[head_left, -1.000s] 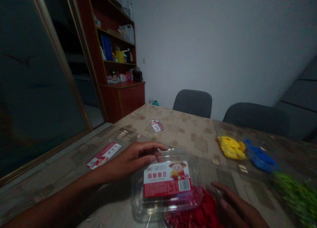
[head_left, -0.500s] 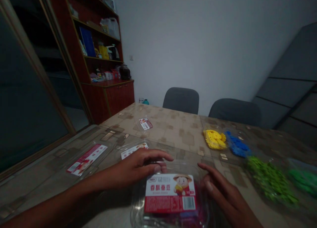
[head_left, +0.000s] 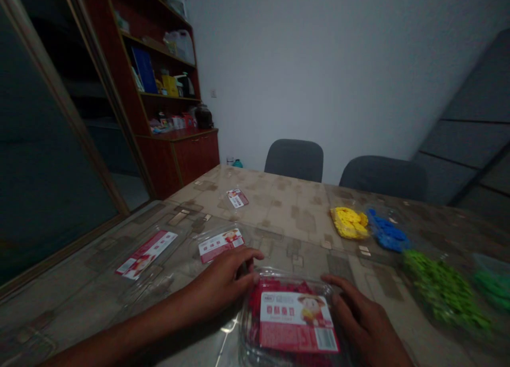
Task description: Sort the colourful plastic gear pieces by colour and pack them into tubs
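A clear plastic box [head_left: 253, 332] filled with red pieces stands at the table's front, its lid on top. The lid bears a red and white label [head_left: 298, 322] with a cartoon figure and a barcode. My left hand [head_left: 229, 276] is at the box's far left corner, thumb against the rim and fingers bent above it. Along the right side lies my right hand [head_left: 364, 322], its fingers curved against the edge. The two hands hold the box between them. How firmly they press cannot be made out.
Labelled clear lids lie to the left: one far left [head_left: 147, 254], one nearer [head_left: 220, 245], one farther back [head_left: 237, 198]. On the right stand boxes of yellow pieces [head_left: 349, 222], blue pieces [head_left: 386, 231], light green pieces [head_left: 442, 290] and darker green pieces [head_left: 494, 290]. Grey chairs [head_left: 295, 160] stand behind the table.
The labelled lid has shifted right and now sits over the box, with the red pieces showing more clearly. My hands have moved slightly down and right with it. The view has shifted a little.
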`<state>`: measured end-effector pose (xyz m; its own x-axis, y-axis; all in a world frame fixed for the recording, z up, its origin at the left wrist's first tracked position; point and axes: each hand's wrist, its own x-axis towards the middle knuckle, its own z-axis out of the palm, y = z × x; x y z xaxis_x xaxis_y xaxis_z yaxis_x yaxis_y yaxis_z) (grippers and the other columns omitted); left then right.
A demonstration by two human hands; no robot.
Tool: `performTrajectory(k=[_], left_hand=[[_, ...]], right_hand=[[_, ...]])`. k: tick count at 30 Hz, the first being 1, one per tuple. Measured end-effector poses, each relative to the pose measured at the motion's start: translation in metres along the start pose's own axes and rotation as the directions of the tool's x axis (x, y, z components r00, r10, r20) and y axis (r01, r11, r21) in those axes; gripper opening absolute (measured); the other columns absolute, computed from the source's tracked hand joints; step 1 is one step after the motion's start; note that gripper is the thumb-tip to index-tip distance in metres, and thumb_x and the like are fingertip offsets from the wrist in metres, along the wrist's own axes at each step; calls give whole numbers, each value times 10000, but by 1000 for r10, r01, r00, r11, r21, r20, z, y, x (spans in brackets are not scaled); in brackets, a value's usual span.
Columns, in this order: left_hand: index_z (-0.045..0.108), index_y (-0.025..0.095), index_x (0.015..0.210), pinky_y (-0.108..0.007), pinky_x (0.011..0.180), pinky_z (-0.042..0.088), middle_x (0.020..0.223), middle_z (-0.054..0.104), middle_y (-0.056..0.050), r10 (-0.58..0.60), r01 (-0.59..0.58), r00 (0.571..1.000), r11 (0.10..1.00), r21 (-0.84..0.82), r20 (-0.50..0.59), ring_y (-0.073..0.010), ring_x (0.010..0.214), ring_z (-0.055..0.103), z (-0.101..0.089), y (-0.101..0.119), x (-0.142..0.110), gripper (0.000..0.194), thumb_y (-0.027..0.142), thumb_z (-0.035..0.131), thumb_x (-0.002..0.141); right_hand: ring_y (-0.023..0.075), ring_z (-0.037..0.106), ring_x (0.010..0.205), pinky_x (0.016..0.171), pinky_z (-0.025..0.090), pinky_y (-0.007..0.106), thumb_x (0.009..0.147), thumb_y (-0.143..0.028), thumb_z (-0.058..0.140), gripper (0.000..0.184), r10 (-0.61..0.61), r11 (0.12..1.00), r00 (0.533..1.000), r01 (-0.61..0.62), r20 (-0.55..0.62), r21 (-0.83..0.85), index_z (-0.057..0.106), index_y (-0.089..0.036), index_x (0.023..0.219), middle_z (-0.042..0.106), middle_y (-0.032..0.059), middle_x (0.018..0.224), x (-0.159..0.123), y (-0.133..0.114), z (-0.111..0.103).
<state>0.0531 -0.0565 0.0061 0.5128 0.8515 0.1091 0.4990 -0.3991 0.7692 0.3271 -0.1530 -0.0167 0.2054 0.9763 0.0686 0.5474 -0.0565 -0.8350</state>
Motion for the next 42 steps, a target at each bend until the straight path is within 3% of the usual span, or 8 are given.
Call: performTrajectory(k=[9, 15, 21, 27, 31, 34, 37, 42], left_hand=[[693, 189, 1065, -267, 643, 407, 843, 621, -16, -88, 95, 994, 985, -142, 58, -187, 746, 553, 1, 5, 1, 286, 316, 712, 810], [612, 147, 1007, -211, 430, 366, 712, 527, 33, -160, 250, 962, 841, -480, 220, -107, 496, 453, 14, -2, 2, 296, 397, 640, 851], [635, 157, 1042, -184, 450, 394, 793, 561, 8, -94, 194, 971, 843, -502, 218, -107, 572, 493, 15, -4, 2, 291, 399, 651, 881], [637, 139, 1095, -183, 451, 367, 795, 588, -2, -91, 211, 969, 787, -580, 228, -94, 552, 476, 19, -8, 2, 383, 452, 684, 879], [653, 136, 1062, -175, 450, 339, 817, 608, -20, -112, 228, 971, 692, -685, 211, -92, 573, 481, 24, -13, 1, 407, 467, 741, 842], [653, 130, 1022, -180, 435, 339, 774, 606, -16, -159, 314, 949, 587, -747, 274, -88, 534, 479, 28, -18, 0, 412, 454, 782, 802], [648, 123, 976, -203, 505, 409, 776, 623, -29, -200, 362, 932, 528, -769, 301, -114, 585, 543, 29, -17, 0, 390, 412, 810, 770], [647, 127, 969, -222, 569, 447, 837, 653, -53, -220, 353, 935, 504, -788, 277, -143, 671, 593, 30, -12, -2, 365, 377, 817, 764]], right_hand=[[255, 724, 706, 637, 520, 291, 898, -654, 445, 573, -16, 994, 997, 9, -73, -107, 712, -213, 1149, 792, 53, 789, 0, 6, 2], [279, 754, 849, 723, 545, 315, 918, -648, 418, 564, 10, 997, 999, -13, -49, -77, 692, -229, 1179, 810, 74, 959, -3, 7, 8], [271, 754, 863, 711, 564, 300, 917, -663, 412, 591, 20, 999, 999, -19, 40, -38, 679, -216, 1196, 803, 91, 999, -1, 4, 4], [254, 736, 842, 702, 548, 286, 918, -621, 450, 560, 73, 992, 997, -72, -2, 100, 671, -187, 1194, 793, 89, 980, -3, -2, 9], [274, 721, 949, 798, 560, 340, 905, -590, 499, 530, 123, 947, 992, -125, 27, 296, 653, -178, 1199, 776, 103, 1017, -1, -3, 10], [283, 721, 952, 800, 565, 359, 888, -606, 511, 526, 148, 929, 988, -157, 53, 335, 654, -200, 1191, 772, 92, 962, 0, 0, 8], [265, 733, 823, 726, 570, 351, 885, -609, 503, 507, 192, 909, 977, -211, 89, 359, 628, -219, 1185, 766, 62, 884, 1, 2, 10], [234, 714, 710, 644, 550, 318, 885, -594, 505, 496, 214, 869, 970, -242, 112, 432, 591, -199, 1173, 758, 39, 836, 1, -2, 16]])
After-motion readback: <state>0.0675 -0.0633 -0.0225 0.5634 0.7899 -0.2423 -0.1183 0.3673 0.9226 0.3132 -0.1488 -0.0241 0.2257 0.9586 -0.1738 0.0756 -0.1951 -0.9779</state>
